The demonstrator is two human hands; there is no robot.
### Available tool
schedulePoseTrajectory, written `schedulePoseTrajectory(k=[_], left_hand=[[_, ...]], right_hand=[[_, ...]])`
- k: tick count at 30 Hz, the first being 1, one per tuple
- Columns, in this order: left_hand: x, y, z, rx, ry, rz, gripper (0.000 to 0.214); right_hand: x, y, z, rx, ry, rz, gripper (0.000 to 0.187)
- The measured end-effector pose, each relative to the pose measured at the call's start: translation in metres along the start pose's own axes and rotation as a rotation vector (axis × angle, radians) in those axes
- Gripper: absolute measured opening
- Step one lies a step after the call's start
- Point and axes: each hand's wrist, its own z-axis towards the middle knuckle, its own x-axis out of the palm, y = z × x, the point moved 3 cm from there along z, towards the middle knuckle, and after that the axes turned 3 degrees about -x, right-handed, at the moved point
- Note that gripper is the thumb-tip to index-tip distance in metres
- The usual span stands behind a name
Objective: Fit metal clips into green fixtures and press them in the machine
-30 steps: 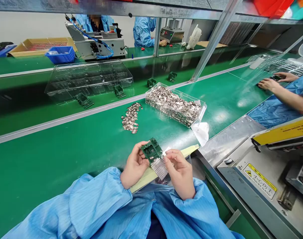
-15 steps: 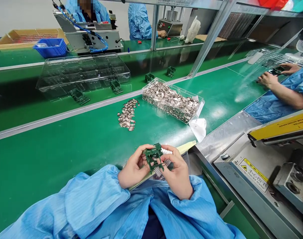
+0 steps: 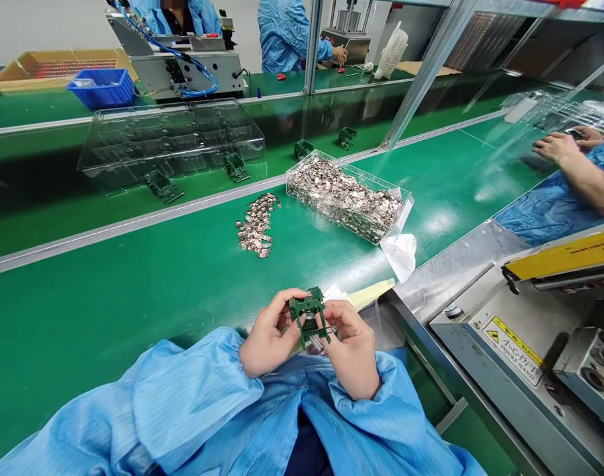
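Note:
A green plastic frame (image 3: 312,305) with an open middle is held between my two hands, close to my body. My left hand (image 3: 269,337) grips its left side, thumb at the front and fingers behind. On the other side my right hand (image 3: 350,340) is closed on the frame's right edge, its thumb reaching into the opening. Whether a small part is also between those fingers I cannot make out. Farther up the bench lies a loose pile of small metal pieces (image 3: 256,225). A clear box (image 3: 349,196) heaped with the same pieces stands beyond it.
Several similar green frames (image 3: 163,187) and a clear blister tray (image 3: 170,139) lie past the metal rail. White paper (image 3: 400,256) sits by the box. A press with a warning label (image 3: 515,350) stands at right, near a co-worker's hands (image 3: 562,147).
My right fingers have drawn in closer on the green frame, with the thumb now in its opening. The co-worker's hands on the right have shifted. The view has tilted slightly.

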Motion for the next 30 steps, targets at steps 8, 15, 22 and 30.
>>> schedulePoseTrajectory(k=[8,15,22,30], left_hand=[[0.000,-0.002,-0.001,-0.052,-0.050,-0.064,0.034],[0.004,-0.005,-0.005,-0.067,-0.080,-0.031,0.032],[0.003,-0.006,-0.005,-0.052,-0.096,0.011,0.030],[0.002,-0.006,-0.008,-0.069,-0.091,-0.052,0.030]], right_hand=[[0.007,-0.005,-0.001,0.138,-0.038,0.150,0.011],[0.009,-0.004,-0.004,0.162,-0.070,0.181,0.014],[0.015,-0.005,-0.004,0.208,-0.095,0.279,0.023],[0.017,-0.006,-0.008,0.289,-0.127,0.329,0.029]])
